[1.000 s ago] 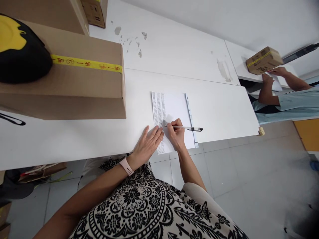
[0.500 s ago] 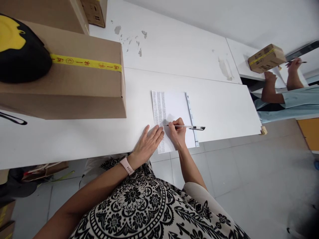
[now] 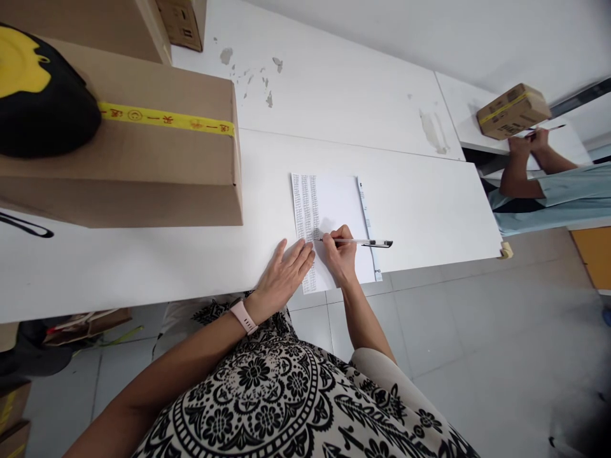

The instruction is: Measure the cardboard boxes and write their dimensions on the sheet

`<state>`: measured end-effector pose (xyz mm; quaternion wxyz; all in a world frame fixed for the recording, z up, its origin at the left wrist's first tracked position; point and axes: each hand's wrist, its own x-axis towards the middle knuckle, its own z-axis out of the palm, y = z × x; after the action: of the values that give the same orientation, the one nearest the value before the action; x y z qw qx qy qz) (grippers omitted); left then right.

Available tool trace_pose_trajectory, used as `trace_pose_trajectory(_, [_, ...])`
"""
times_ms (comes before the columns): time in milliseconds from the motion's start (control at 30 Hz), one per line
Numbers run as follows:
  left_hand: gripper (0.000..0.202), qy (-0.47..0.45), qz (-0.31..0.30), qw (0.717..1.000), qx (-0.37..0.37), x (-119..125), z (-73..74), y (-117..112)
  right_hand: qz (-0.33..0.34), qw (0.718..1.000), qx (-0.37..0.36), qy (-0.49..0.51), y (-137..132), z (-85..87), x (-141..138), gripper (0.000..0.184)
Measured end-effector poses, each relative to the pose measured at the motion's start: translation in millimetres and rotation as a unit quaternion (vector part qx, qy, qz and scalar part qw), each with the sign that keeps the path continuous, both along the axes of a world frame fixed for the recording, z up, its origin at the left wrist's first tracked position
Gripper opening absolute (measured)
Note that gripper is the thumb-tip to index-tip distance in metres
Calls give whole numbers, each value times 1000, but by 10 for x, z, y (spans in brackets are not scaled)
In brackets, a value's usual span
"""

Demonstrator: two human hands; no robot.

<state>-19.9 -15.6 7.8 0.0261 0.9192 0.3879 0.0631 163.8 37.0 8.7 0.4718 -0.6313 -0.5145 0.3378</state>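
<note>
A sheet of paper (image 3: 338,207) lies on the white table, its lower end reaching past the table's front edge. Columns of small dark writing fill its left part, and a pale blue printed strip runs along its right side. My right hand (image 3: 340,256) is closed on a clear pen with a black cap (image 3: 367,243) on its back end; the tip meets the paper beside the third column. Flat on the table and the sheet's left edge rests my left hand (image 3: 285,273), fingers stretched out, close to the pen tip. A pink watch band (image 3: 244,317) circles the left wrist.
A taped cardboard box (image 3: 162,152) stands at the left, with a black and yellow object (image 3: 52,108) on it. Further right, a person in a light blue sleeve (image 3: 568,194) holds a thin stick-like item near a small carton (image 3: 514,111). Table top (image 3: 429,203) shows worn patches.
My hands and the pen look almost unmoved on the paper. At the right, the other person's raised hand has come down and left, closer to their other hand.
</note>
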Motion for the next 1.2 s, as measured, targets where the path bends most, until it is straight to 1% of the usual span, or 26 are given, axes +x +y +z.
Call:
trace_pose_trajectory(133, [66, -4, 0, 1000, -3, 2, 0, 1, -8, 1000, -2, 3, -6, 12, -1, 24])
trace_pose_trajectory(400, [62, 8, 2, 1000, 10, 4, 12, 2, -2, 1000, 0, 1, 0, 3, 7, 25])
trace_pose_trajectory(600, [64, 14, 2, 1000, 0, 2, 17, 2, -12, 1000, 4, 5, 3, -8, 2, 24])
trace_pose_trajectory(833, [62, 12, 1, 1000, -2, 1, 42, 4, -21, 1000, 5, 8, 8, 12, 1, 25])
trace_pose_trajectory(1200, [65, 5, 1, 1000, -15, 1, 13, 7, -18, 1000, 6, -4, 7, 17, -6, 25])
